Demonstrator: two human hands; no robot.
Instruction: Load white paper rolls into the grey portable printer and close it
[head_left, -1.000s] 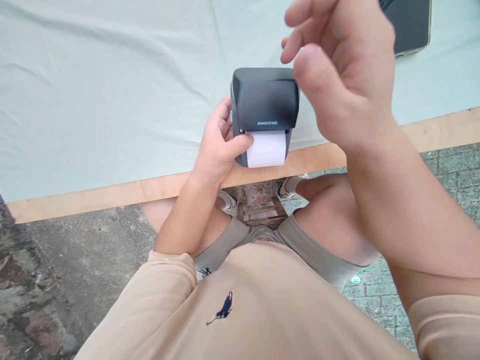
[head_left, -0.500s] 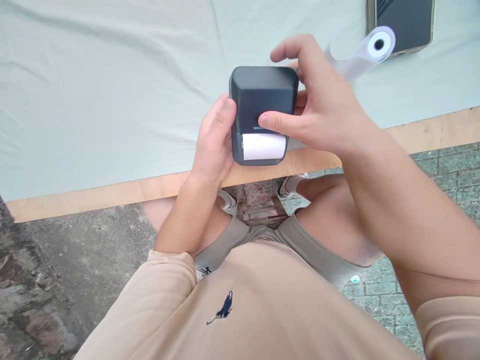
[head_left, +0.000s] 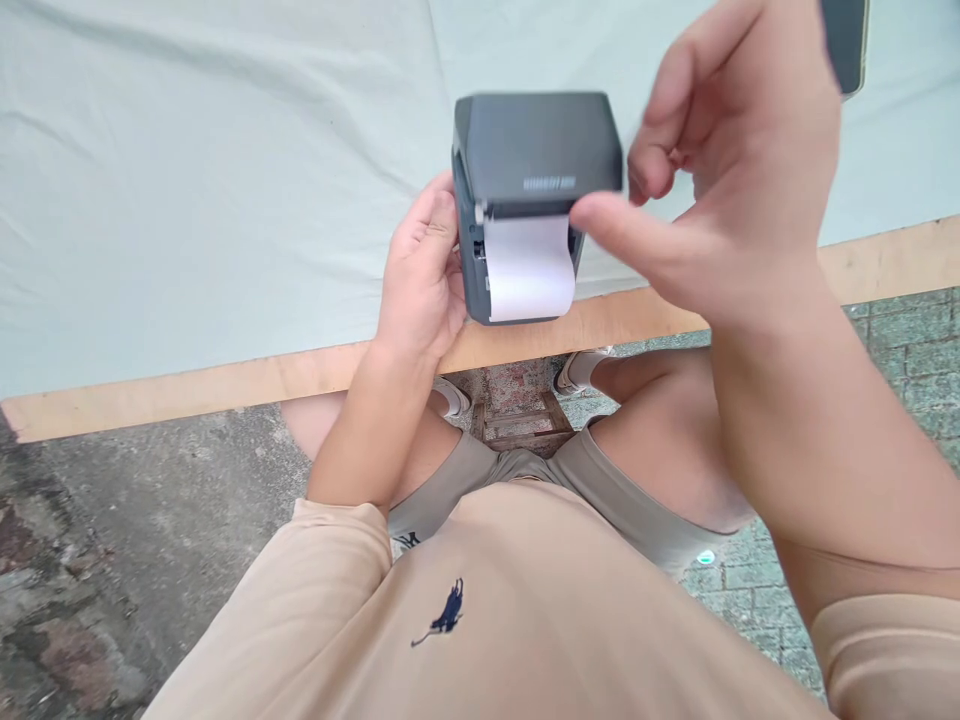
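I have a black label printer (head_left: 536, 150) at one o'clock from the middle of my head view, with twelve at the far side of the table. It sits just above the table's front edge, and I can't tell whether it rests on that edge or is carried clear of it. The left hand (head_left: 421, 275), at eleven o'clock, wraps the printer's nine o'clock side, thumb along the wall; its other fingers are partly hidden behind, so I can't see their full grip. The printer's lid is tilted up off the body, showing a gap, and its lettering is too blurred for me to read. A white paper strip (head_left: 529, 270) curves out of that gap toward six o'clock and lies over the front of the body. I have the right hand (head_left: 735, 170) at two o'clock, spread, thumb stretched away from the half-curled fingers and pinching nothing; the thumb tip meets the lid's four o'clock corner in view, though I can't tell whether it touches. Past that hand, toward two, I see part of a dark flat device (head_left: 846, 45) on the pale cloth (head_left: 225, 200). A bare wooden edge (head_left: 187, 396) runs from nine to three, and at six is a beige shirt (head_left: 540, 600).
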